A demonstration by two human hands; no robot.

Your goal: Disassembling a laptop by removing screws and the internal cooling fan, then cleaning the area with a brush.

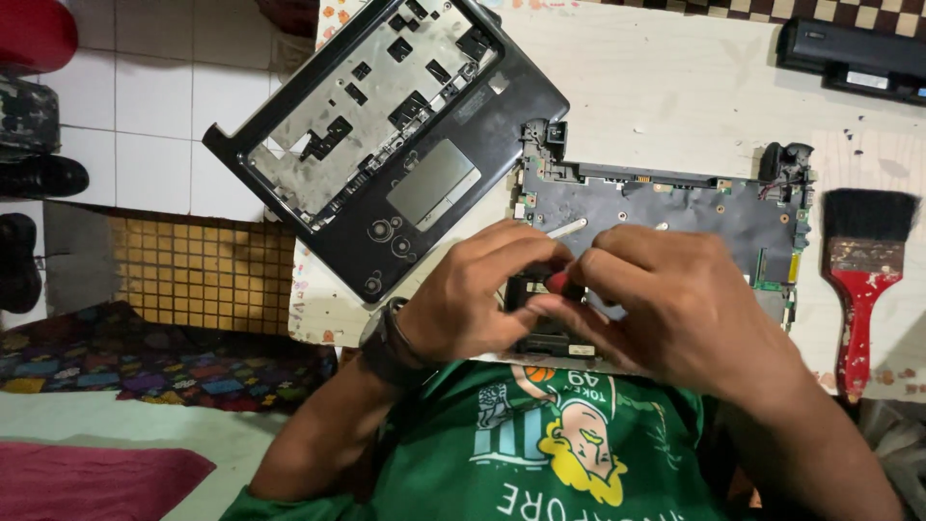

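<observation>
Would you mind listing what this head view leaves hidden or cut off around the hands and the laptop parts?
- Red-handled tool: only a bit of handle shows; left hand and right hand cover its tip.
- Laptop board: near part hidden under both hands.
- Palmrest cover: top corner cut by the upper edge.
- Black battery: cut by the right edge.
- Red paintbrush: handle end unclear.

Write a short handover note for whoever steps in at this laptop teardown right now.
Left hand and right hand: both pinch a red-handled screwdriver over the near edge of the laptop motherboard.
Black palmrest cover is already off, lying upper left on the white table.
Red paintbrush lies right; black battery top right.
Done: cover removed. Left: board still sits on the table.
</observation>
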